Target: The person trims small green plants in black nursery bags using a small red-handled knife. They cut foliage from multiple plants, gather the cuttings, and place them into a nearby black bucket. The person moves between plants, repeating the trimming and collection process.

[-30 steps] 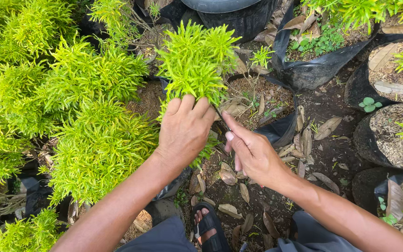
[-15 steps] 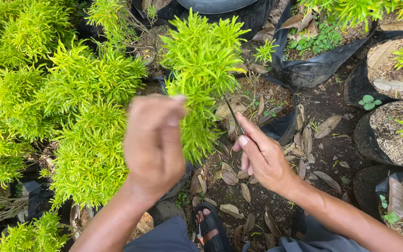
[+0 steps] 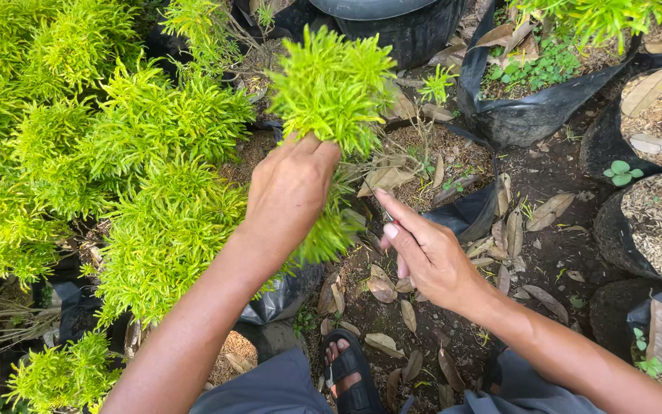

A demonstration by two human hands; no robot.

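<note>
My left hand [image 3: 289, 192] is closed around the middle of a bushy yellow-green plant [image 3: 335, 77], just under its top tuft, with more foliage hanging below my palm. The plant stands in a black grow bag [image 3: 465, 211] filled with soil and dry leaves. To the right, my right hand [image 3: 423, 257] has its fingers stretched toward the plant's stem. It pinches a thin dark tool [image 3: 379, 205] whose kind I cannot make out. The stem itself is hidden behind foliage and my left hand.
Dense yellow-green shrubs [image 3: 116, 153] fill the left side. Black grow bags [image 3: 530, 115] and round pots [image 3: 637, 230] stand at the right and back. Dry leaves litter the dark soil [image 3: 545, 253]. My sandalled foot [image 3: 350, 368] is at the bottom centre.
My left hand swung left off the plant, blurred, then came back and closed around it higher up. My right hand stayed almost in place beside the stem.
</note>
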